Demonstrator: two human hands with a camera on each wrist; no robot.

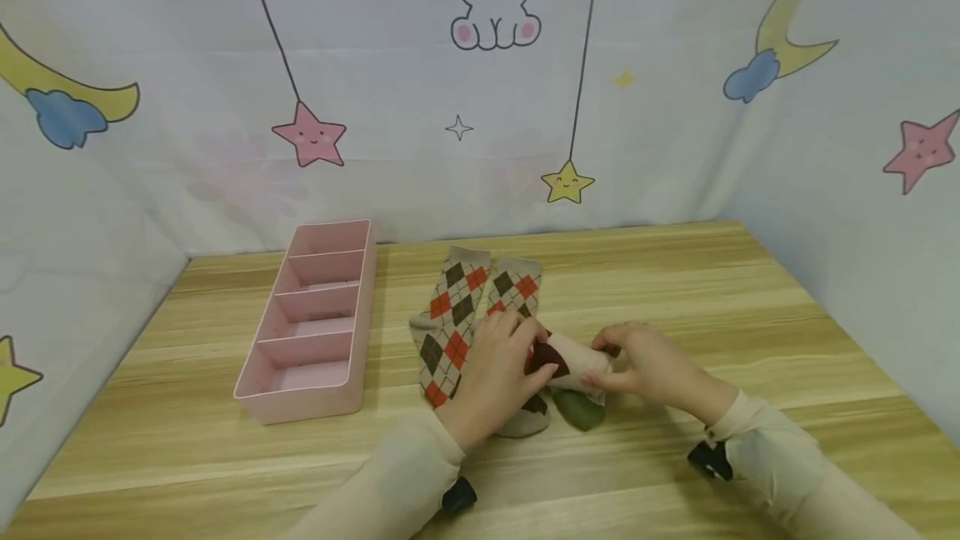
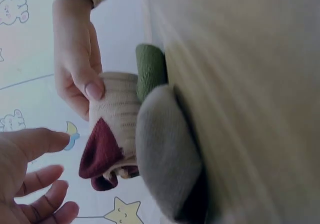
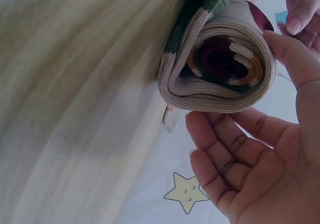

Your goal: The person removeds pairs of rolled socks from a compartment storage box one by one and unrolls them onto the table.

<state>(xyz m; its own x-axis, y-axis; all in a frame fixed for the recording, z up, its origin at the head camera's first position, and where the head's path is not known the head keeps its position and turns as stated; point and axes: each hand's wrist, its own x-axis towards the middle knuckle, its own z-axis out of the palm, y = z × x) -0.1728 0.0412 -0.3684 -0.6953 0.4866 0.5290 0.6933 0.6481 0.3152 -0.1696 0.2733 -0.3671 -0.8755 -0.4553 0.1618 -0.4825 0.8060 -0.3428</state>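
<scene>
From afar, reading my head view as a clock: desk point(image 1: 187, 457) across the bottom, tray point(image 1: 315, 407) at eight, argyle socks point(image 1: 448, 322) at six. My left hand point(image 1: 493, 373), six, has fingers parted, gripping nothing; my right hand point(image 1: 652, 362), four, is clamped on the roll point(image 1: 579, 358) at five, green end point(image 1: 581, 413) beneath. I judge rolling the present step; next calls for winding that end snugly.

From my head, one camera faces forward and down, far enough back to take in most of the wooden table point(image 1: 690, 290) and the printed backdrop point(image 1: 405, 90). My wrist cameras look from close by, tipped sideways, the left at the side of the rolled sock point(image 2: 122, 101), the right into its coiled end; all three views share that roll, my left hand point(image 1: 491, 377) and my right hand point(image 1: 660, 363).
</scene>
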